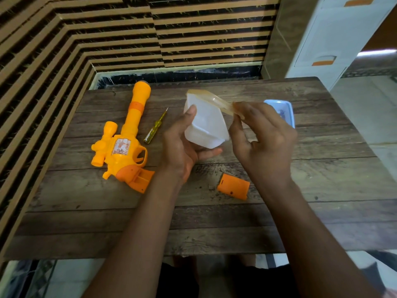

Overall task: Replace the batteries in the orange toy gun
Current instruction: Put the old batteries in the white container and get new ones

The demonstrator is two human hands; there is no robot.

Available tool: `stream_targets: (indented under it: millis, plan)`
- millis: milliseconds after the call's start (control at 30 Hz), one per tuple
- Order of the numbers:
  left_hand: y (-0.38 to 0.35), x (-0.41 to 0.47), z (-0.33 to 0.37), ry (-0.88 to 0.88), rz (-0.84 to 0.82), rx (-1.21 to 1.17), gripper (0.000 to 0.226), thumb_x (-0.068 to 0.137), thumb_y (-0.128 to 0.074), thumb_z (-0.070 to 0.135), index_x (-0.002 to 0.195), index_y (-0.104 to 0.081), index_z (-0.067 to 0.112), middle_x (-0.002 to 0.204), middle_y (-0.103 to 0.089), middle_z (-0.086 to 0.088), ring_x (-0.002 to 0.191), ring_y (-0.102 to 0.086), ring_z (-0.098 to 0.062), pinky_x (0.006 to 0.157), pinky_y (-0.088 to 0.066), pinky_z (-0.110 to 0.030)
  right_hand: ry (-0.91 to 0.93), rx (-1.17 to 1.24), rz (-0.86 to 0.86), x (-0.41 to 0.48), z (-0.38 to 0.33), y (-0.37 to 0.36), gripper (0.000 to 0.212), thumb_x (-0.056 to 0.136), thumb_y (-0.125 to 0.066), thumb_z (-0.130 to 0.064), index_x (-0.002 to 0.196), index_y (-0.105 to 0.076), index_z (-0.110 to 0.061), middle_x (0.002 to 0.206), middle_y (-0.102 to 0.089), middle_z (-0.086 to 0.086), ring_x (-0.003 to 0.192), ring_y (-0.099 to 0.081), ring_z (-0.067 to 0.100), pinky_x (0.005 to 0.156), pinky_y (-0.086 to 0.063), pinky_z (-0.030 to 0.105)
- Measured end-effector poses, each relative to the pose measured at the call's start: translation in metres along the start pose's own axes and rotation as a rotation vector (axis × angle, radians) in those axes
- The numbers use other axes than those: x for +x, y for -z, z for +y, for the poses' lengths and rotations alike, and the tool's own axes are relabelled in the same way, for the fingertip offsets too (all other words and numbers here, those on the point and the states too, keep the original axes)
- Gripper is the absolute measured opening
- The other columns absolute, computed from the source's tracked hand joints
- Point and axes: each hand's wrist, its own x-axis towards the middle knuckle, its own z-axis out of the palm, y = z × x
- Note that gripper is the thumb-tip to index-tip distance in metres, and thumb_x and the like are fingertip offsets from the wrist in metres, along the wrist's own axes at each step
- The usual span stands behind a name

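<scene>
The orange toy gun [123, 138] lies on the left of the wooden table [214, 222], barrel pointing away, its handle's battery bay uncovered. Its orange battery cover [233, 186] lies apart, near the middle of the table. My left hand [182, 145] grips a white plastic container [205, 123], tilted above the table. My right hand [262, 138] pinches the container's translucent lid [217, 102], which is lifted at one edge. What is inside the container is hidden.
A yellow-handled screwdriver [155, 126] lies between the gun and my left hand. A blue tray [283, 110] with small dark items sits at the back right, partly behind my right hand. A striped wall borders the left and back. White drawers [335, 39] stand at the right.
</scene>
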Motion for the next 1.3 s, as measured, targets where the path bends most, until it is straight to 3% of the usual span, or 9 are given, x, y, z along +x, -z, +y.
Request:
stream_targets:
  millis: [167, 267, 333, 400, 500, 767, 967, 1167, 1300]
  plan:
    - [-0.003, 0.006, -0.008, -0.087, 0.140, 0.166, 0.049, 0.071, -0.057, 0.024, 0.118, -0.068, 0.014, 0.121, -0.070, -0.017, 0.110, -0.067, -0.043, 0.073, -0.062, -0.065, -0.041, -0.025, 0.037, 0.002, 0.003, 0.002, 0.017, 0.087, -0.067, 0.008, 0.101, -0.077, 0.005, 0.095, -0.075, 0.015, 0.084, -0.072, 0.029, 0.075, -0.050, 0.025]
    - [-0.007, 0.009, -0.016, -0.243, 0.216, 0.426, 0.022, 0.083, -0.054, 0.027, 0.098, -0.070, 0.025, 0.096, -0.071, 0.002, 0.096, -0.068, -0.024, 0.075, -0.060, -0.051, -0.071, -0.037, 0.037, 0.003, 0.008, 0.004, 0.019, 0.086, -0.068, 0.010, 0.101, -0.077, 0.003, 0.093, -0.074, 0.014, 0.081, -0.067, 0.025, 0.072, -0.043, 0.020]
    - [-0.010, 0.008, -0.019, -0.281, 0.211, 0.530, 0.017, 0.099, -0.051, 0.023, 0.101, -0.067, 0.029, 0.095, -0.067, 0.007, 0.092, -0.068, -0.018, 0.067, -0.061, -0.043, -0.106, -0.027, 0.044, 0.004, 0.012, 0.005, 0.021, 0.087, -0.066, 0.013, 0.102, -0.077, 0.003, 0.093, -0.073, 0.014, 0.077, -0.066, 0.024, 0.070, -0.040, 0.020]
    - [-0.008, 0.010, -0.023, -0.304, 0.172, 0.661, 0.019, 0.106, -0.045, 0.020, 0.110, -0.063, 0.025, 0.098, -0.067, -0.003, 0.089, -0.072, -0.026, 0.048, -0.057, -0.033, -0.140, -0.027, 0.068, 0.006, 0.016, 0.005, 0.026, 0.085, -0.062, 0.017, 0.102, -0.077, 0.004, 0.093, -0.072, 0.014, 0.076, -0.066, 0.025, 0.070, -0.040, 0.021]
    - [-0.005, 0.010, -0.026, -0.367, 0.132, 0.885, 0.026, 0.110, -0.039, 0.021, 0.121, -0.062, 0.014, 0.095, -0.067, -0.013, 0.075, -0.071, -0.030, 0.040, -0.045, -0.018, -0.186, -0.038, 0.111, 0.008, 0.020, 0.008, 0.031, 0.082, -0.057, 0.018, 0.101, -0.077, 0.003, 0.090, -0.071, 0.014, 0.077, -0.066, 0.028, 0.069, -0.039, 0.023]
    - [0.004, 0.012, -0.027, -0.310, 0.123, 0.993, 0.034, 0.110, -0.038, 0.020, 0.106, -0.062, -0.005, 0.079, -0.066, -0.023, 0.042, -0.064, -0.014, 0.039, -0.044, -0.030, -0.299, -0.024, 0.159, 0.012, 0.027, 0.014, 0.041, 0.075, -0.049, 0.014, 0.101, -0.077, 0.000, 0.085, -0.066, 0.014, 0.073, -0.060, 0.022, 0.064, -0.043, 0.021]
    - [0.002, 0.011, -0.030, -0.281, 0.197, 1.006, 0.030, 0.107, -0.042, 0.017, 0.106, -0.067, 0.001, 0.079, -0.070, -0.015, 0.044, -0.068, -0.015, 0.039, -0.047, -0.024, -0.251, -0.041, 0.120, 0.007, 0.028, 0.004, 0.021, 0.087, -0.063, 0.007, 0.097, -0.079, -0.003, 0.086, -0.069, 0.010, 0.073, -0.062, 0.023, 0.062, -0.045, 0.027]
    - [-0.002, 0.012, -0.037, -0.280, 0.294, 1.059, 0.030, 0.105, -0.048, 0.029, 0.116, -0.067, 0.008, 0.103, -0.071, -0.014, 0.054, -0.073, -0.021, 0.040, -0.050, -0.022, -0.276, -0.033, 0.047, 0.003, 0.030, -0.010, 0.017, 0.080, -0.067, 0.009, 0.089, -0.077, 0.000, 0.081, -0.072, 0.012, 0.077, -0.058, 0.015, 0.066, -0.037, 0.018]
    - [0.000, 0.012, -0.036, -0.262, 0.338, 1.113, 0.033, 0.101, -0.047, 0.034, 0.112, -0.066, 0.010, 0.108, -0.067, -0.014, 0.062, -0.073, -0.027, 0.039, -0.052, -0.023, -0.328, -0.005, -0.050, 0.000, 0.034, -0.019, 0.012, 0.082, -0.066, 0.005, 0.088, -0.075, 0.000, 0.085, -0.073, 0.014, 0.076, -0.066, 0.025, 0.067, -0.054, 0.043]
